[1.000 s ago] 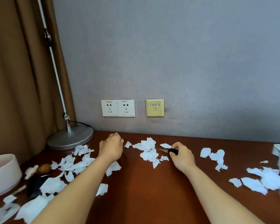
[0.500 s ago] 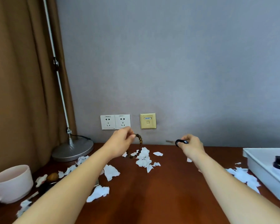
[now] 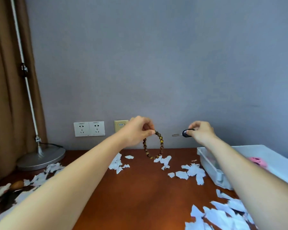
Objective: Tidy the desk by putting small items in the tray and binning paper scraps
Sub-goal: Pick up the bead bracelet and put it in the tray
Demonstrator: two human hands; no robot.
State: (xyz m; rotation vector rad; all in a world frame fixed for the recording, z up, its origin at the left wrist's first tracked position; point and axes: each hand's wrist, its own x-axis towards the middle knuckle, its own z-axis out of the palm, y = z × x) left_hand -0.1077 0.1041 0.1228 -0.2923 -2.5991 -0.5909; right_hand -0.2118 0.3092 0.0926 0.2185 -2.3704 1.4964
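Desk (image 3: 140, 196) centre open between paper scraps (image 3: 193, 171); tray (image 3: 206, 156) right, lamp base (image 3: 40, 158) left.

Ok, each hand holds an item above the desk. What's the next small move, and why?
Probably swing both hands right, over the white tray, and lower them. The left hand pinches the bead bracelet, hanging clear of the desk; the right hand pinches the key by its black head. Both are small items, and the open tray lies under the right forearm.
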